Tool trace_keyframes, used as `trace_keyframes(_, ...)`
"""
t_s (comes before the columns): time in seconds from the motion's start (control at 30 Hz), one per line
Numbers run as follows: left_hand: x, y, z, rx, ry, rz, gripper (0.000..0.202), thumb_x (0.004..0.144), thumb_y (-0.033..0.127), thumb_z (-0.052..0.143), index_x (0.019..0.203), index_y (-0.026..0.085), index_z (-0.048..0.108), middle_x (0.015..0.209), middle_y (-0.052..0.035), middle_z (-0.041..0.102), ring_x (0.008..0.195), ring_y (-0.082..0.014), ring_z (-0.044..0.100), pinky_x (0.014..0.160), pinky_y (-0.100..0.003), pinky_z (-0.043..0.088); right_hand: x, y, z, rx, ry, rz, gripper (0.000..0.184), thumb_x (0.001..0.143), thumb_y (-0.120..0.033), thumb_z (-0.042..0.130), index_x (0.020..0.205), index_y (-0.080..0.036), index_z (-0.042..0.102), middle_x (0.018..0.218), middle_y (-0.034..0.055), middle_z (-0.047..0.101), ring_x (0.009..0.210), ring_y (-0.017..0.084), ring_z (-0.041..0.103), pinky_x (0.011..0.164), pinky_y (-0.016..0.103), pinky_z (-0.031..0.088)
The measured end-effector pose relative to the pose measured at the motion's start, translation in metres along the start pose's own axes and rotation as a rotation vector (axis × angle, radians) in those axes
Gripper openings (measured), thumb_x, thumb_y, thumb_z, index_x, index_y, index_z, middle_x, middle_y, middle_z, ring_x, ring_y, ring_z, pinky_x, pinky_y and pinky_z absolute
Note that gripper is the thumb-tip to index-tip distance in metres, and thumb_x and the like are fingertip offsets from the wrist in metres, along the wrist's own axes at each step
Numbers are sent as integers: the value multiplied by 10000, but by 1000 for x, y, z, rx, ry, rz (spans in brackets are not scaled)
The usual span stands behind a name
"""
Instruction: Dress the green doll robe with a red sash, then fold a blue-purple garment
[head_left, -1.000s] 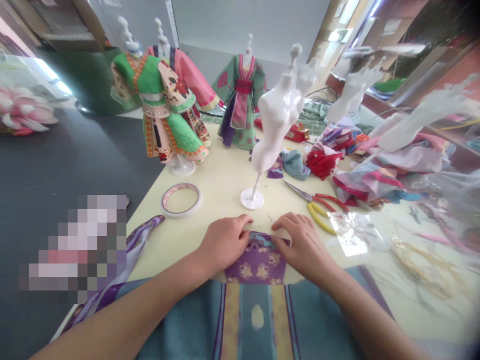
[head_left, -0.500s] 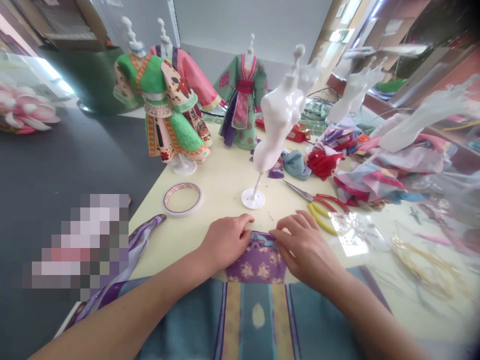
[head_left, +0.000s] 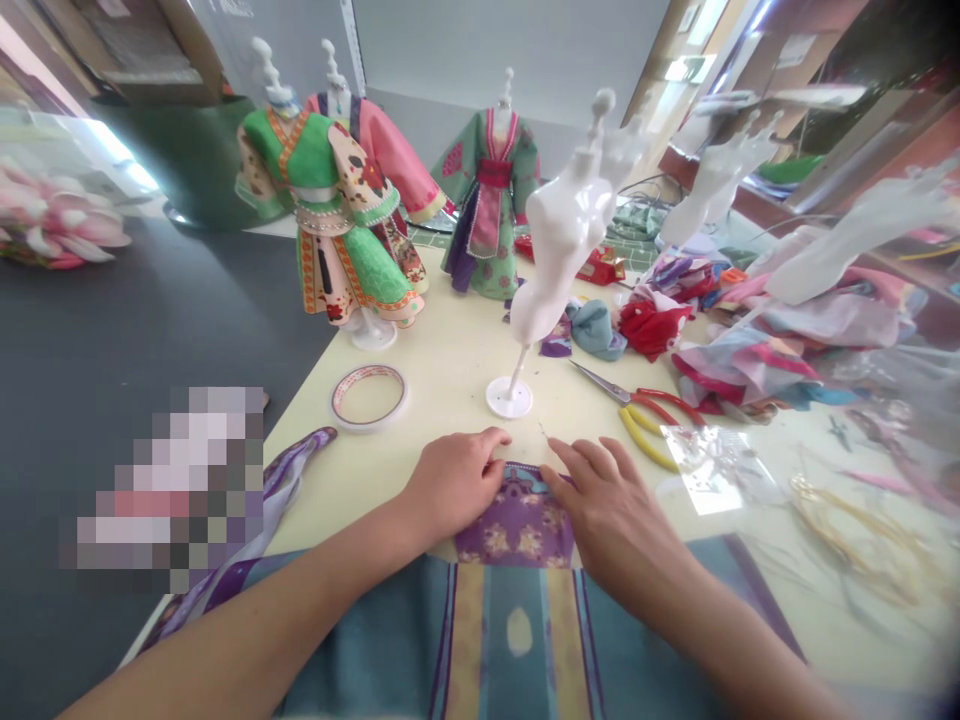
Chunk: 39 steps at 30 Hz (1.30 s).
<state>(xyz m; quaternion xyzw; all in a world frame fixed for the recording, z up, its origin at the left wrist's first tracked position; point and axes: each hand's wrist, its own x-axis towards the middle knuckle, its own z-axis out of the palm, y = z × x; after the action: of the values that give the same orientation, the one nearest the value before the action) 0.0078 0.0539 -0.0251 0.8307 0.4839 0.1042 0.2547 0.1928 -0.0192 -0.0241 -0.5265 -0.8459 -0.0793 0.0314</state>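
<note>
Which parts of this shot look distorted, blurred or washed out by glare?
Head view: wide-angle bending tilts the white dress form outward; glare washes the clear plastic bag; a pixelated patch hides something at left; the right edge looks soft.

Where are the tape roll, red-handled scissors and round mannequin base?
Narrow white tape roll (head_left: 367, 373), head view, on its rim.
Red-handled steel scissors (head_left: 600, 384), head view, on the blades.
Round white plastic mannequin base (head_left: 509, 399), head view, on the disc.

No text is legible; the tape roll (head_left: 369, 369) shows only blurred print.
</note>
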Motion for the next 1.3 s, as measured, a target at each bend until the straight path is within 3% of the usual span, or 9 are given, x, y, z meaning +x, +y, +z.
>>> trace_keyframes(0.27, 0, 1, 0, 8, -8, -14, 335, 847, 219, 447, 1128, 225, 629, 779, -23, 719, 683, -193, 655, 662, -282, 466, 0, 5, -1, 51, 51, 20, 383, 795, -36, 441, 1131, -100, 612, 1312, 166, 532, 1135, 304, 456, 989, 495, 364)
trace_keyframes(0.53, 0, 1, 1, -5, -1, -8, 316, 855, 221, 459, 1120, 220, 631, 807, -27, 723, 697, -203, 657, 654, -290, 460, 2, -5, -2, 94, -38, -4, 365, 819, -94, 484, 1161, -156, 596, 1351, 140, 496, 1174, 301, 437, 1032, 501, 316)
trace_keyframes(1.3, 0, 1, -2, -107, 16, -3, 388, 871, 221, 491, 1249, 250, 571, 808, -3, 724, 712, -187, 658, 664, -275, 450, 5, -8, 7, 70, 2, 7, 315, 870, -177, 490, 1166, -153, 593, 1340, 154, 493, 1181, 316, 433, 1036, 505, 309)
